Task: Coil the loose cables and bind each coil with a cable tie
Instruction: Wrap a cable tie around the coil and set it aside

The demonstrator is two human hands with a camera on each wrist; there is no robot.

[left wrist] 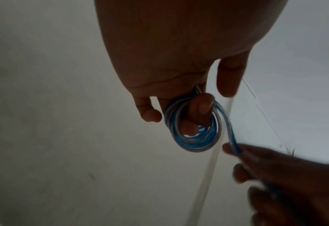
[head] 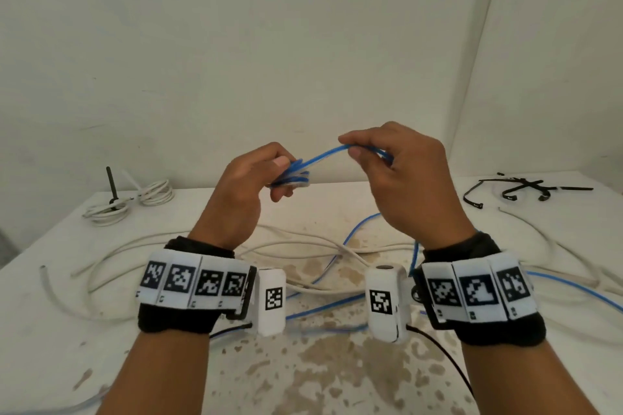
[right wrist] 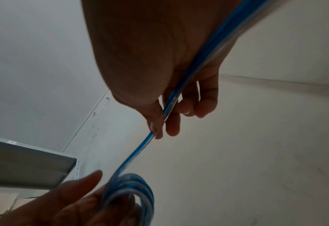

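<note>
My left hand (head: 266,172) grips a small coil of blue cable (head: 291,175) above the table; in the left wrist view the blue coil (left wrist: 193,142) loops round its fingers (left wrist: 200,111). My right hand (head: 381,152) pinches the blue cable strand (head: 332,152) a short way right of the coil; in the right wrist view that blue strand (right wrist: 140,148) runs from between thumb and fingers down to the coil (right wrist: 132,192). The rest of the blue cable (head: 357,232) trails down over the table. Loose white cables (head: 303,246) lie spread beneath both hands.
A white table (head: 50,313) with brown stains stands against pale walls. Bound white coils (head: 135,202) with a black tie sit at the back left. Several black cable ties (head: 526,192) lie at the back right. A thin black wire (head: 448,360) runs from my right wristband.
</note>
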